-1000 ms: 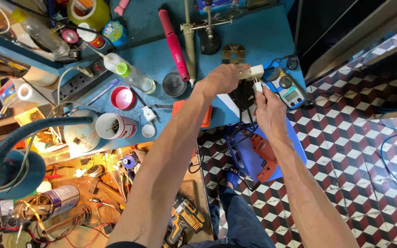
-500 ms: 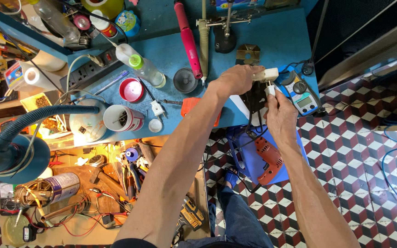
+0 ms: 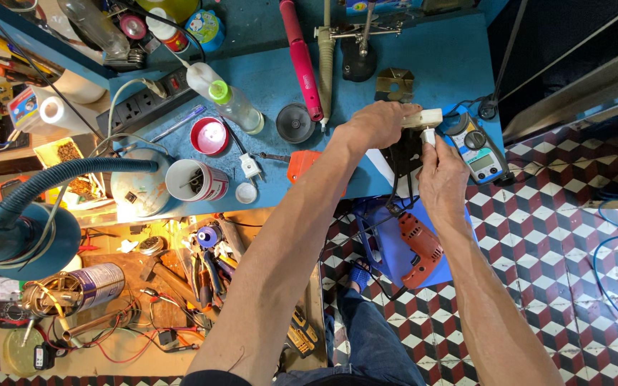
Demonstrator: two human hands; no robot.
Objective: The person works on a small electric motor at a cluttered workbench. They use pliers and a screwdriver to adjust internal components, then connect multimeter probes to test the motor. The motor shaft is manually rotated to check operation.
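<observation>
Left hand (image 3: 377,125) clamped on cream block (image 3: 423,117); right hand (image 3: 441,175) pinching small white plug (image 3: 429,136) beneath. Best kept steady, plug square to block, above blue surface (image 3: 423,57).

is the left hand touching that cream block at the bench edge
Touching: the head view shows the left hand with its fingers closed around one end of the cream block.
</observation>
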